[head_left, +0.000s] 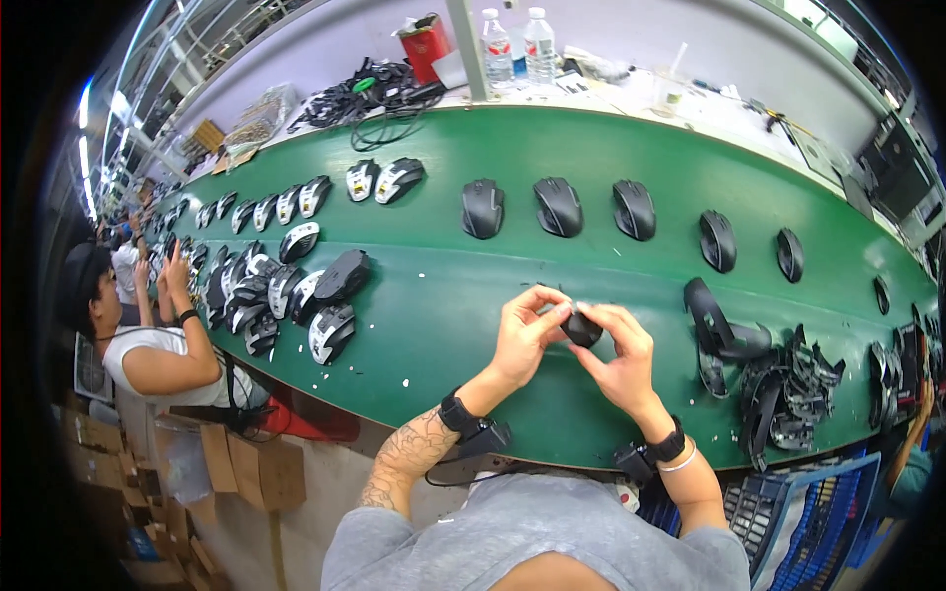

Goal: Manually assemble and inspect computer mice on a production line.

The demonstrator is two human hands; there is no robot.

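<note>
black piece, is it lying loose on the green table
No, the left hand and right hand both hold the black piece at their fingertips.

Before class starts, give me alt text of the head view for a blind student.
A person's left hand and right hand hold a small black part over a green bench. Beyond lies a row of black computer mice; loose black pieces lie on the right, black-and-white mice left.

Mouse pile (pixel 284 288) left of hands (pixel 520 340), casings (pixel 785 394) right, bottles (pixel 539 49) behind

The held piece (pixel 582 331) looks matt plastic, the tabletop (pixel 443 335) smooth.
</note>
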